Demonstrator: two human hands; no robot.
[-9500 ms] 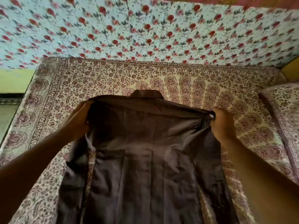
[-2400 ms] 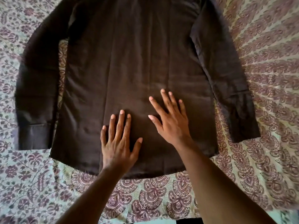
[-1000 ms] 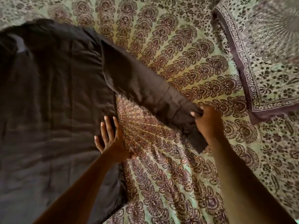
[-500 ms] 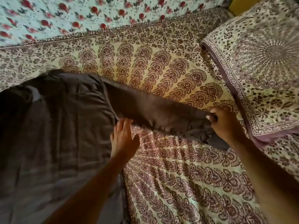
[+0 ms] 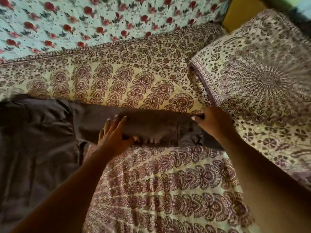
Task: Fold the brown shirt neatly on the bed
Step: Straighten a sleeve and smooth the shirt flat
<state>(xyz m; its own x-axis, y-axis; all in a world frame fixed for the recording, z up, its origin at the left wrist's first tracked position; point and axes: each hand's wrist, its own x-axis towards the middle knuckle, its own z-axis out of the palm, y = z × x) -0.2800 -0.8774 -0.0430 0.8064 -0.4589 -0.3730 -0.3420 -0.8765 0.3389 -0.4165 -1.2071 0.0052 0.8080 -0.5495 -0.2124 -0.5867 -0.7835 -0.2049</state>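
The scene is lit softly and rather dimly, with the brightest patch seen on the bedspread [image 5: 134,84] just beyond the sleeve. The forearms are left in shade. Motion blur is seen toward the right pillow [image 5: 269,78], and wide-angle bending at the edges.

view: single head-worn wide-angle camera, no second view
facing: forward and down over the bed with maroon-and-cream printed cover [image 5: 168,190]
closeness: near, forearms enter from the near edge
far: rose-patterned pale blue cloth [image 5: 101,22] across the top
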